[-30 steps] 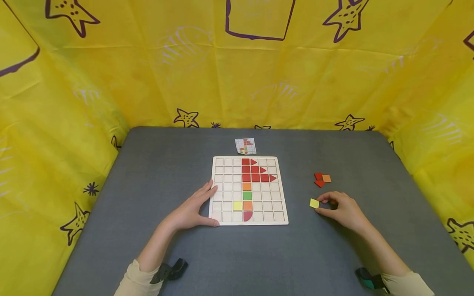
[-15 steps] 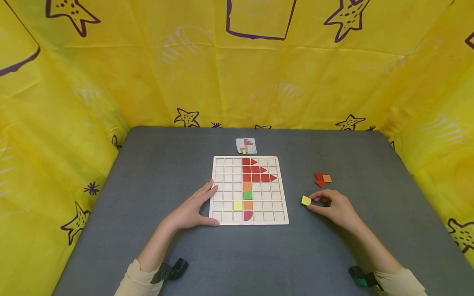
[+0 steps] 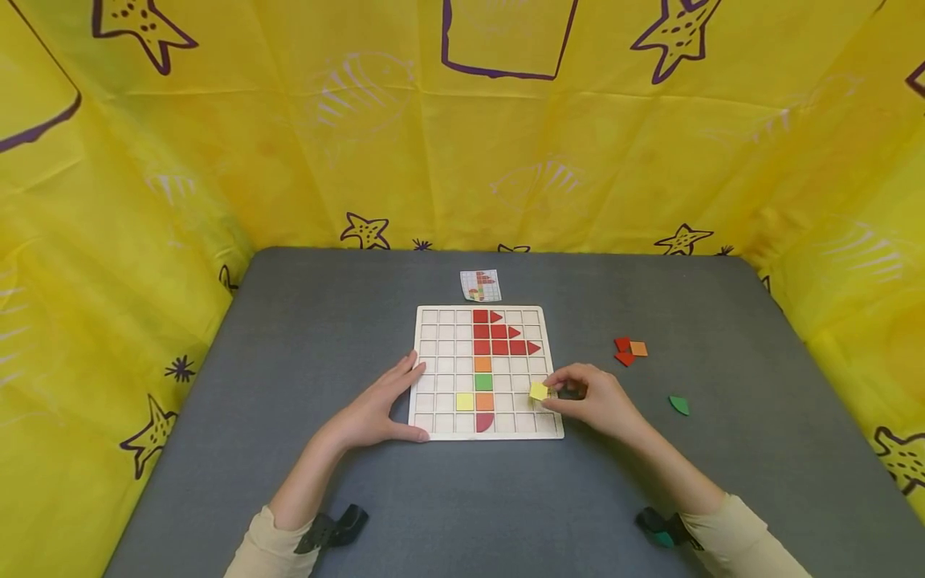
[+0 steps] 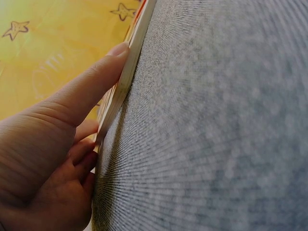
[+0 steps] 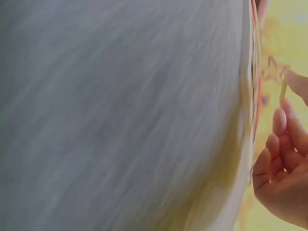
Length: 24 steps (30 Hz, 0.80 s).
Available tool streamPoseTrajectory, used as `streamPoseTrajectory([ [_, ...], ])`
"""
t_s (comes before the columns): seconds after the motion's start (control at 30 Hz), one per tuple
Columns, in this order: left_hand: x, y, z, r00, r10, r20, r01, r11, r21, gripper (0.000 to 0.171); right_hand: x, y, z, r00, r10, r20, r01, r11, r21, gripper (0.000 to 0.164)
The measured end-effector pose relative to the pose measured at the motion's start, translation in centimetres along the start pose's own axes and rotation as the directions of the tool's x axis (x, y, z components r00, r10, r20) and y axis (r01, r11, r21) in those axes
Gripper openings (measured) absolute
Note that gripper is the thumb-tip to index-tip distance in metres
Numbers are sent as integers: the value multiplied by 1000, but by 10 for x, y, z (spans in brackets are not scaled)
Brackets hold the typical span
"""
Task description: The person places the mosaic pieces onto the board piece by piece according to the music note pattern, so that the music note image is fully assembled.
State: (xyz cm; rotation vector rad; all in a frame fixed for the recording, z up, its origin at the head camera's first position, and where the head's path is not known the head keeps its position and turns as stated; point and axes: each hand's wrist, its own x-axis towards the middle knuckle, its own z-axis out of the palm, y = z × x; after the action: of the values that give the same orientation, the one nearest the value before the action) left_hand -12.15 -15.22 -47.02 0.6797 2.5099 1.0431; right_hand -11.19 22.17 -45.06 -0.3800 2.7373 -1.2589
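Observation:
A white grid board [image 3: 441,345] lies on the table, with red squares and triangles, orange and green squares, a yellow square [image 3: 465,401] and a dark red quarter-circle set in its cells. My left hand [image 3: 372,413] rests against the board's left side, thumb at the near corner, fingers spread along the edge. Over the board's right part, my right hand [image 3: 596,399] pinches another yellow square tile [image 3: 538,391] between thumb and fingers. The right wrist view shows that tile [image 5: 283,90] edge-on, above the board.
Behind the board lies a small printed card [image 3: 480,285] with a coloured grid pattern. To the right are red tiles [image 3: 625,359] touching an orange square [image 3: 639,349], and a green rounded tile [image 3: 679,405]. Yellow cloth [image 3: 462,160] surrounds the grey table [image 3: 325,321].
My right hand has carried the yellow square tile leftward from the table to over the board. The green tile it covered now shows. The left hand has stayed still.

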Motion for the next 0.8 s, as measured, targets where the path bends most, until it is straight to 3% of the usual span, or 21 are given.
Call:
streamPoseTrajectory([
  [0.33,0,2,0,1000,-1,-5,1,1000,9,109,16,-32,37,986,-92,139,93,996,3,26],
  [0.6,-1,1,-1,1000,-1,-8,1,1000,7,108,23,-48,61,948,-265,177,288,950,-120,24],
  [0.8,-1,2,-1,1000,-10,1,10,1000,1,108,27,-57,71,941,-266,207,311,923,-227,22],
])
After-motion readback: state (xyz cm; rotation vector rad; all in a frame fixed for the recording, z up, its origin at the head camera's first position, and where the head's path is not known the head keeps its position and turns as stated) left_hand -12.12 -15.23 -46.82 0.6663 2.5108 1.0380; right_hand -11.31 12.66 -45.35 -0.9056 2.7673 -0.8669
